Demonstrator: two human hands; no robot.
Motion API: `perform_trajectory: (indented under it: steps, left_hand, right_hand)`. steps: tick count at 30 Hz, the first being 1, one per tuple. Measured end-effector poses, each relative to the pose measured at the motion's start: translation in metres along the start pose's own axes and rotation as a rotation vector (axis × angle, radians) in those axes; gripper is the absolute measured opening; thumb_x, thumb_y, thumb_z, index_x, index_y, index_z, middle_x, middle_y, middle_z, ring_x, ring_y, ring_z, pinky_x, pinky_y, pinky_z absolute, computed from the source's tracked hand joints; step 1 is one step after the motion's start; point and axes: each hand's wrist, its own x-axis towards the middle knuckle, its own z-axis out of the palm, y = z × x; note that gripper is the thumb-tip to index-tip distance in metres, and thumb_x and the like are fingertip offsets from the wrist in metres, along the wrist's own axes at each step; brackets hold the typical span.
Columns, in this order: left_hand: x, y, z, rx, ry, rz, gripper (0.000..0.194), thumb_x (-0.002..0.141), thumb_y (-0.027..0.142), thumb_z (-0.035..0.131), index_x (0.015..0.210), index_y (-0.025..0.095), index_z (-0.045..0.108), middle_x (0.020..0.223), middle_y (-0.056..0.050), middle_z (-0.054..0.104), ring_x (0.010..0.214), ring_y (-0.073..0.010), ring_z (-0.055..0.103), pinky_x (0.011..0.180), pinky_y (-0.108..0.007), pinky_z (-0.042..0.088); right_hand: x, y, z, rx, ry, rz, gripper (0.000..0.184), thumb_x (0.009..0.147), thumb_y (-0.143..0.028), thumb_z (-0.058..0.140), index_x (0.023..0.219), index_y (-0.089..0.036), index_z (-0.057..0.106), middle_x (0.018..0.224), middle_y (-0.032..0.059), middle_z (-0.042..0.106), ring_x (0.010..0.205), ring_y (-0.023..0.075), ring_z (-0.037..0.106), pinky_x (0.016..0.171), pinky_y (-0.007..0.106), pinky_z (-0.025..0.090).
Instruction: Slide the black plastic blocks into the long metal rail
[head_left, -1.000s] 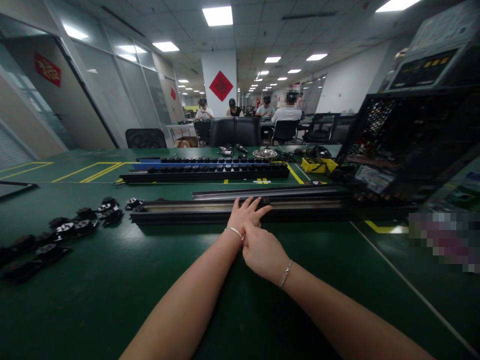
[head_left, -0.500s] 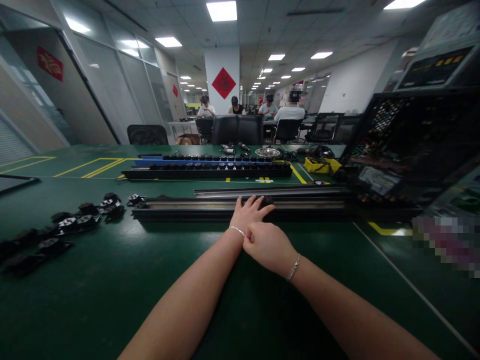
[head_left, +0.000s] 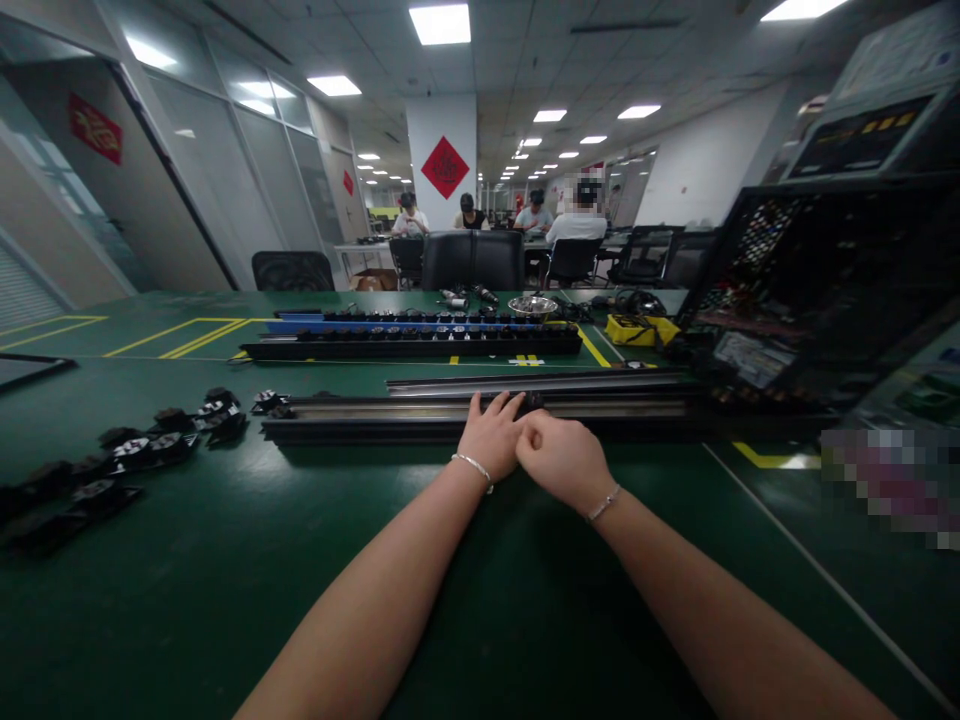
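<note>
Your left hand [head_left: 487, 438] is spread over the black rail [head_left: 367, 430] on the tabletop [head_left: 225, 580]; your right hand [head_left: 568, 460] is curled closed beside it (around something or not, I cannot tell). Uneven pressing could perhaps tip the rail.

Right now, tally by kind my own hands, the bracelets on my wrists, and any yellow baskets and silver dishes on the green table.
Your left hand and right hand: 2
Bracelets: 2
Yellow basket: 1
Silver dish: 1
Total: 6
</note>
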Motion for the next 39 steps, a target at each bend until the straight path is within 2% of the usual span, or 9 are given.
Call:
perform_trajectory:
  steps: [1, 3, 5, 7, 10, 21, 26, 29, 39]
  left_hand:
    - [-0.001, 0.001, 0.0, 0.005, 0.019, -0.002, 0.044, 0.088, 0.035, 0.04, 0.132, 0.038, 0.041, 0.143, -0.004, 0.04, 0.132, -0.0264, 0.032, 0.106, -0.06, 0.018]
    - [-0.003, 0.001, 0.0, 0.018, 0.047, -0.006, 0.049, 0.085, 0.031, 0.046, 0.133, 0.038, 0.04, 0.142, -0.004, 0.042, 0.131, -0.026, 0.033, 0.106, -0.06, 0.017]
    - [-0.005, 0.001, -0.001, 0.027, 0.054, -0.011, 0.053, 0.082, 0.028, 0.05, 0.132, 0.039, 0.039, 0.141, -0.004, 0.042, 0.131, -0.0252, 0.033, 0.106, -0.06, 0.017]
    - [-0.006, -0.001, -0.001, 0.031, 0.054, -0.021, 0.053, 0.081, 0.027, 0.051, 0.131, 0.04, 0.04, 0.141, -0.004, 0.043, 0.131, -0.0246, 0.033, 0.106, -0.06, 0.018]
    - [-0.008, -0.003, -0.002, 0.03, 0.061, -0.035, 0.052, 0.081, 0.026, 0.05, 0.13, 0.04, 0.041, 0.14, -0.004, 0.043, 0.13, -0.0247, 0.034, 0.105, -0.061, 0.018]
    - [-0.014, -0.005, -0.01, 0.03, 0.025, -0.105, 0.046, 0.082, 0.026, 0.047, 0.127, 0.038, 0.045, 0.138, -0.004, 0.046, 0.13, -0.0236, 0.034, 0.106, -0.059, 0.019]
    - [-0.014, 0.001, -0.007, 0.047, 0.036, -0.142, 0.058, 0.08, 0.03, 0.05, 0.134, 0.043, 0.035, 0.141, -0.004, 0.041, 0.132, -0.0273, 0.031, 0.103, -0.063, 0.021]
    - [-0.013, 0.004, -0.006, 0.061, 0.026, -0.177, 0.056, 0.081, 0.031, 0.049, 0.134, 0.043, 0.036, 0.143, -0.004, 0.04, 0.132, -0.03, 0.03, 0.102, -0.065, 0.022]
    - [-0.02, -0.007, -0.01, 0.081, 0.0, -0.181, 0.052, 0.083, 0.031, 0.048, 0.134, 0.04, 0.038, 0.14, -0.006, 0.044, 0.131, -0.0278, 0.035, 0.104, -0.056, 0.027]
  right_hand:
    - [0.005, 0.009, 0.003, 0.015, 0.126, 0.039, 0.027, 0.082, -0.025, 0.04, 0.084, -0.018, 0.066, 0.078, 0.0068, 0.068, 0.072, 0.0194, 0.061, 0.064, 0.029, 0.041]
    - [0.012, 0.026, 0.014, 0.043, 0.315, -0.014, 0.027, 0.08, -0.02, 0.041, 0.093, -0.017, 0.065, 0.095, 0.0083, 0.067, 0.09, 0.0198, 0.059, 0.079, 0.029, 0.042]
    - [0.017, 0.04, 0.028, 0.023, 0.38, -0.066, 0.037, 0.076, -0.017, 0.044, 0.109, -0.014, 0.061, 0.118, 0.0107, 0.06, 0.109, 0.0227, 0.051, 0.094, 0.034, 0.036]
    - [0.019, 0.048, 0.04, -0.022, 0.347, -0.071, 0.052, 0.073, -0.015, 0.046, 0.124, -0.013, 0.052, 0.136, 0.0109, 0.047, 0.124, 0.0252, 0.04, 0.103, 0.039, 0.029]
    - [0.02, 0.051, 0.05, -0.076, 0.261, -0.063, 0.062, 0.07, -0.015, 0.047, 0.132, -0.014, 0.045, 0.143, 0.0087, 0.04, 0.131, 0.0267, 0.03, 0.107, 0.046, 0.02]
    - [0.019, 0.049, 0.049, -0.097, 0.203, -0.046, 0.058, 0.073, -0.017, 0.045, 0.131, -0.018, 0.048, 0.141, 0.0067, 0.043, 0.129, 0.0266, 0.033, 0.107, 0.046, 0.019]
    - [0.019, 0.048, 0.048, -0.098, 0.191, -0.043, 0.058, 0.073, -0.018, 0.046, 0.13, -0.018, 0.048, 0.141, 0.0074, 0.042, 0.13, 0.0268, 0.032, 0.107, 0.047, 0.019]
    - [0.02, 0.048, 0.047, -0.093, 0.183, -0.039, 0.058, 0.072, -0.018, 0.046, 0.13, -0.018, 0.048, 0.142, 0.0074, 0.042, 0.13, 0.0267, 0.031, 0.107, 0.046, 0.019]
    - [0.019, 0.048, 0.048, -0.079, 0.196, -0.041, 0.058, 0.072, -0.017, 0.046, 0.13, -0.017, 0.048, 0.141, 0.0072, 0.043, 0.13, 0.0257, 0.032, 0.107, 0.045, 0.018]
